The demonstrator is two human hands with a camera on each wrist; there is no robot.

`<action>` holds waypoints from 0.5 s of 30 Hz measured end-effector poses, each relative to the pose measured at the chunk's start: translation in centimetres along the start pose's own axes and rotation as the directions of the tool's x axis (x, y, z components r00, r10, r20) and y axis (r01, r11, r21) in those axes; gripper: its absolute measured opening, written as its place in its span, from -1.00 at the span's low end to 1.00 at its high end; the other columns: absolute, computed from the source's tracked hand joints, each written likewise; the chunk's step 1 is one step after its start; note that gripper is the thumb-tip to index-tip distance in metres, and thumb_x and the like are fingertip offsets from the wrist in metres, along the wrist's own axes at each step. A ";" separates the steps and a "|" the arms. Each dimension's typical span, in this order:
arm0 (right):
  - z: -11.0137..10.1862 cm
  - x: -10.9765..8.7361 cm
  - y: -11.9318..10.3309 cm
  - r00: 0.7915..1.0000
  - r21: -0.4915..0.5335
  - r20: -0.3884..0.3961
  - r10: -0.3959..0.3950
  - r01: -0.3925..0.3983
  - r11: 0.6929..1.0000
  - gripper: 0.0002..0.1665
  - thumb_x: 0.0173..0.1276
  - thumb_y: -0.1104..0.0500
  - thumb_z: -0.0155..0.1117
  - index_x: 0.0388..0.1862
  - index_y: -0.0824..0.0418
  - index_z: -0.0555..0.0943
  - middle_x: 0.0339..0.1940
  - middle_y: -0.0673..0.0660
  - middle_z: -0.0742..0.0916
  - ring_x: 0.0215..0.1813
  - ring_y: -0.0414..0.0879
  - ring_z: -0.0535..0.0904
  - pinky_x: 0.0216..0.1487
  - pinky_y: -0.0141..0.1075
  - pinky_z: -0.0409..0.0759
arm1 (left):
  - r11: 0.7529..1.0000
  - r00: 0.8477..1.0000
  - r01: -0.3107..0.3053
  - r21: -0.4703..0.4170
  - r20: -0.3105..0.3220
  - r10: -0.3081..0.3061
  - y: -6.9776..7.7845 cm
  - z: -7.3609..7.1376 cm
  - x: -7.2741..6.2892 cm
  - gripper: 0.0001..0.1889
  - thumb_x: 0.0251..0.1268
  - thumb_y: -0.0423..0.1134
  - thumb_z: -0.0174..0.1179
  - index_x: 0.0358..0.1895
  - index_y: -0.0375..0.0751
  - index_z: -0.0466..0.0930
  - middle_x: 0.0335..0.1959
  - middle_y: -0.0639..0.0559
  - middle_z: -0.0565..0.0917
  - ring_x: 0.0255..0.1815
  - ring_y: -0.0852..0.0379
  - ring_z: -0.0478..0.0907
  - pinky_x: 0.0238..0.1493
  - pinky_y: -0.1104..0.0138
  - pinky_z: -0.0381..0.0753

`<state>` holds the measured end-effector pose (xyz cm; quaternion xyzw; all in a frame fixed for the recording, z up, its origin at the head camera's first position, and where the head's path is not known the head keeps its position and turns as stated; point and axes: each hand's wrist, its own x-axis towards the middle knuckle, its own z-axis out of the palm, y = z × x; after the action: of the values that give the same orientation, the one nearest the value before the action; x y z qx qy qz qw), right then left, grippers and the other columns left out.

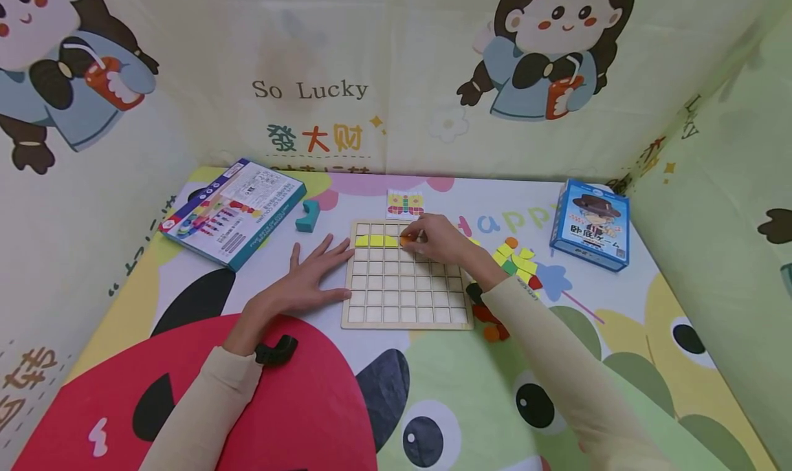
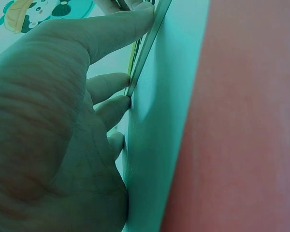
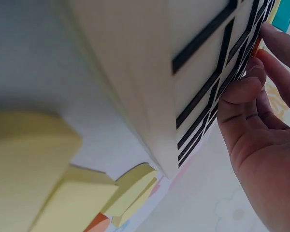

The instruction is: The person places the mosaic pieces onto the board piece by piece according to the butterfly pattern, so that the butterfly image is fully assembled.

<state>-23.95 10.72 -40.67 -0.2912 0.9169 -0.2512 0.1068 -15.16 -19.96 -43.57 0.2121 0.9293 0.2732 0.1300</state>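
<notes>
While right hand (image 1: 441, 239) pinches orange piece (image 1: 405, 241), left (image 1: 311, 276) touches board (image 1: 392, 282).

A flat box (image 1: 234, 213) lies left of centre with a teal block (image 1: 312, 213) just beside its right edge, a blue box (image 1: 590, 225) lies at right, a printed cloth (image 1: 322, 402) fills the lower frame, and a pale sheet (image 1: 421, 51) reading "So Lucky" between cartoon figures (image 1: 559, 34) spans the top.

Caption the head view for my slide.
Right hand holds an orange piece at the grid board, left hand touching its edge.
</notes>
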 end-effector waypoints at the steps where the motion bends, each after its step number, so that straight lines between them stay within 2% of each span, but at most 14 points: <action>1: 0.0 0.0 0.0 1.000 0.000 0.001 0.000 0.000 1.000 -0.67 0.46 0.11 0.47 0.13 0.18 0.81 -0.03 0.10 0.86 -0.13 -0.04 0.61 -0.07 -0.27 0.60 | 1.000 1.000 0.000 0.001 0.000 0.000 0.0 0.0 0.0 -0.01 0.28 0.22 0.37 0.72 0.08 0.14 0.80 0.00 0.05 0.84 -0.20 -0.29 0.56 -0.49 -0.64; 8: -0.3 -0.4 0.3 1.000 0.015 -0.003 -0.018 0.018 1.000 -0.65 0.47 0.12 0.46 0.16 0.20 0.80 -0.09 0.12 0.85 -0.19 -0.05 0.63 -0.10 -0.26 0.61 | 1.000 1.000 0.006 -0.004 -0.003 -0.006 0.0 0.0 -0.2 0.00 0.26 0.18 0.40 0.72 0.07 0.14 0.80 -0.01 0.05 0.84 -0.21 -0.27 0.57 -0.48 -0.64; 15: -2.9 -2.2 1.6 0.994 0.069 -0.091 0.060 -0.053 0.996 -0.68 0.56 0.17 0.33 0.18 0.25 0.76 -0.05 0.22 0.80 -0.12 0.05 0.64 -0.08 -0.19 0.59 | 1.000 1.000 -0.005 -0.005 -0.006 0.005 0.0 0.0 -0.1 0.00 0.27 0.20 0.39 0.72 0.07 0.12 0.80 -0.02 0.04 0.83 -0.22 -0.27 0.57 -0.49 -0.63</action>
<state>-23.96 14.31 -38.98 -0.2495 0.9198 -0.2918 0.0808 -15.05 -20.06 -43.58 0.2131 0.9285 0.2762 0.1270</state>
